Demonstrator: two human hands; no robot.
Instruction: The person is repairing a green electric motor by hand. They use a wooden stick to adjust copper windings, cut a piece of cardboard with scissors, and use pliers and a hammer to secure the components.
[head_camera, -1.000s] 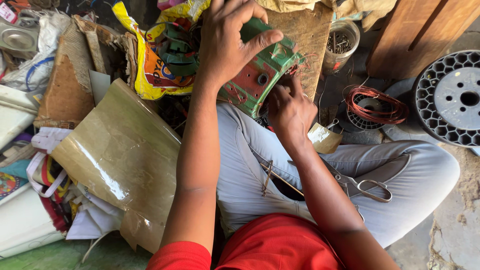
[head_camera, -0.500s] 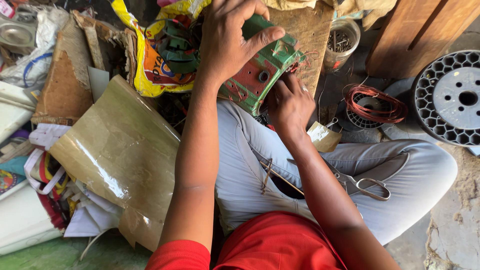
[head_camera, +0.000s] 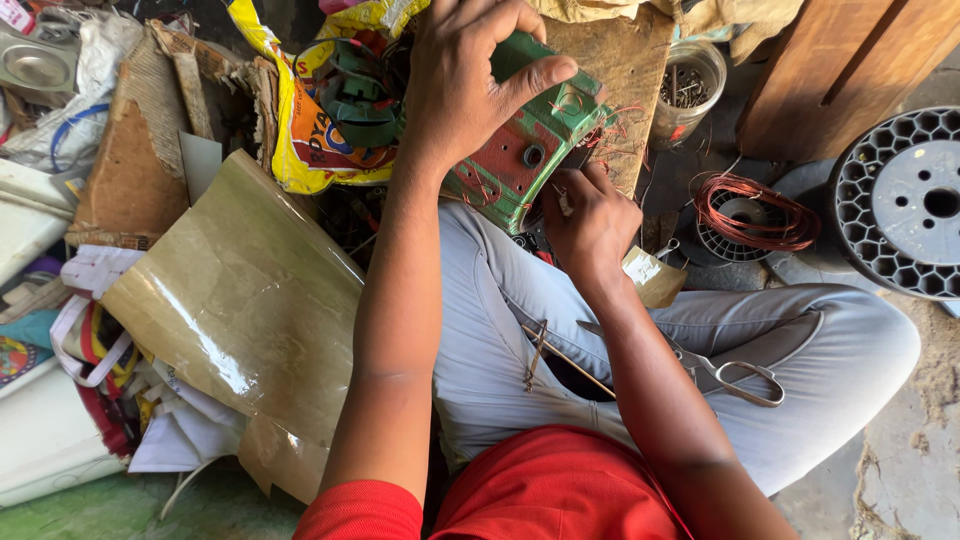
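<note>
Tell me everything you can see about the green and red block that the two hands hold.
The block looks like a motor core: a chunky body with green-painted sides and a worn red face bearing a dark round hole. Thin copper wires stick out along its right edge. It sits tilted above the person's knee, in front of a wooden board. The left hand grips it from above, thumb pressed on the green top. The right hand touches its lower right edge, fingers pinched there.

Left hand (head_camera: 470, 85) grips green-and-red motor part (head_camera: 525, 160); right hand (head_camera: 590, 225) touches it.
</note>
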